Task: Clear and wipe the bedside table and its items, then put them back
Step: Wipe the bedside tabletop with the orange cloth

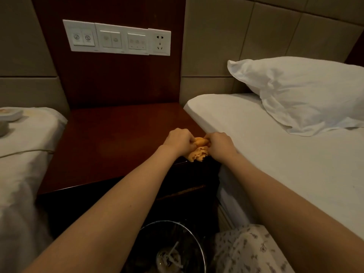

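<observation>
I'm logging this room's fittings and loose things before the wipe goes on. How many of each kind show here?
Wall plates: 4 (three switch plates, one socket)
Pillows: 1
Orange cloths: 1, gripped by left hand and right hand
Bins: 1
Total: 7

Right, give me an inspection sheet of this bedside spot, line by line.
Surface: bedside table, dark wood top, bare.
Job's things: orange cloth bunched at the table's front right corner; items lie on the left bed.
Clutter: bin below with rubbish in it.
Grippers: left hand and right hand both grip the cloth.
Cables: nothing seen.
Surroundings: switch panel with socket on the wall, pillow on the right bed.
</observation>
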Motion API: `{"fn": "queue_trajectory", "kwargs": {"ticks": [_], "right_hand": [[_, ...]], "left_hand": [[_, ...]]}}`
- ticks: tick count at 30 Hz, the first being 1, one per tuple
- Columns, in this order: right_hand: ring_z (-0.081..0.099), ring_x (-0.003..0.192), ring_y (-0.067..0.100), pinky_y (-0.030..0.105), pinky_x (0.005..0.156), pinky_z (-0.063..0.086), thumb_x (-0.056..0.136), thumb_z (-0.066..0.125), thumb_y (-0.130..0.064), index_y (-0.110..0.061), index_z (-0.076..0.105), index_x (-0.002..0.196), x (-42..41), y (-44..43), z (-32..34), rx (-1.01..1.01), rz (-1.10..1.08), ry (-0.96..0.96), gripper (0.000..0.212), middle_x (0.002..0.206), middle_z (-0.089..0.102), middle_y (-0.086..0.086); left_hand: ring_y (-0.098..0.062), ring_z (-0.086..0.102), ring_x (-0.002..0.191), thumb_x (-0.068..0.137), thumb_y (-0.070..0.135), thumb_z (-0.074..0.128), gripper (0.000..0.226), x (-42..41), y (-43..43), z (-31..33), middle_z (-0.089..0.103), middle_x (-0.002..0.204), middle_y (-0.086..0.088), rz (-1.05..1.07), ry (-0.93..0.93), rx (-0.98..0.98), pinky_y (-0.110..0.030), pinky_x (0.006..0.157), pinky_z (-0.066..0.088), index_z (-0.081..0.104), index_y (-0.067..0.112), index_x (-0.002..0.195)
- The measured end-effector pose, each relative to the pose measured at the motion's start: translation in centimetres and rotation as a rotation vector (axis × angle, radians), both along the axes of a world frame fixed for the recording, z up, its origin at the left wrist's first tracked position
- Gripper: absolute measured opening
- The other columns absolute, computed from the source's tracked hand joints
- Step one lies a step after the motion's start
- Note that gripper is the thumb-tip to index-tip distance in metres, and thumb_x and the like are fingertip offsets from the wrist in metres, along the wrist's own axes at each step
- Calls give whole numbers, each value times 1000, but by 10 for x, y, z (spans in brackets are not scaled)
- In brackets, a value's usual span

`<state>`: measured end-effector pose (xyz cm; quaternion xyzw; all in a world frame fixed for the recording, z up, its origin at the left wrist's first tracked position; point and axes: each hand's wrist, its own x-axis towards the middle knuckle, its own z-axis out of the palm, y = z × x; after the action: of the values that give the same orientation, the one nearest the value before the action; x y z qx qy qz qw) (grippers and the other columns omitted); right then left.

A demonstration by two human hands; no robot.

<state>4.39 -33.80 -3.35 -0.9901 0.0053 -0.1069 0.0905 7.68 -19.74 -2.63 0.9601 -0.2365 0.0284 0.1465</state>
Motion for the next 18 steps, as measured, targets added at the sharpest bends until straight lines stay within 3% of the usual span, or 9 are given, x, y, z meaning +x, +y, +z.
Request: {"fn": "queue_trajectory", "kwargs": {"ticks": [4, 8, 10, 13, 16, 18], "right_hand": [[59, 101, 30, 34, 81, 46, 83, 55, -13, -14, 66, 108, -24, 6, 6, -10, 26, 15, 27, 106, 67, 11], [60, 97, 30, 34, 73, 45, 79, 54, -9, -12, 67, 101, -52, 16, 5, 27, 50, 20, 26, 100, 68, 12], [62, 94, 30, 33, 71, 46, 76, 56, -10, -12, 68, 96, -67, 23, -2, 55, 76, 69, 23, 97, 69, 11], [63, 89, 28, 31, 64, 43, 81, 53, -12, -13, 66, 96, -89, 38, -24, 12, 180, 320, 20, 95, 70, 10], [61, 82, 28, 30, 61, 41, 85, 49, -11, -11, 63, 95, -98, 54, -39, 26, 238, 398, 17, 96, 67, 12], [60, 80, 26, 29, 57, 40, 87, 46, -10, -12, 63, 99, -99, 62, -39, 67, 249, 380, 21, 91, 65, 9]], "left_hand": [[-17, 52, 71, 89, 30, 57, 24, -20, 7, 7, 59, 74, -1, -29, 51, -15, -28, 62, 39, 73, 14, 83], [-25, 51, 67, 91, 28, 54, 30, -56, 14, 9, 50, 64, -3, -33, 11, 64, -31, 61, 40, 62, 12, 67], [-31, 59, 82, 92, 21, 49, 22, -79, 15, 5, 60, 81, -10, -23, 4, 152, -34, 69, 45, 65, 9, 83], [-34, 58, 102, 95, 11, 44, 23, -109, 22, -19, 60, 110, -16, -16, 149, 293, -38, 79, 47, 61, 0, 106], [-33, 58, 102, 95, 4, 42, 21, -122, 41, -37, 59, 111, -17, -13, 237, 357, -37, 77, 46, 59, 0, 106], [-32, 59, 96, 96, 10, 42, 22, -122, 54, -34, 60, 102, -14, 2, 242, 338, -35, 72, 44, 60, 1, 104]]}}
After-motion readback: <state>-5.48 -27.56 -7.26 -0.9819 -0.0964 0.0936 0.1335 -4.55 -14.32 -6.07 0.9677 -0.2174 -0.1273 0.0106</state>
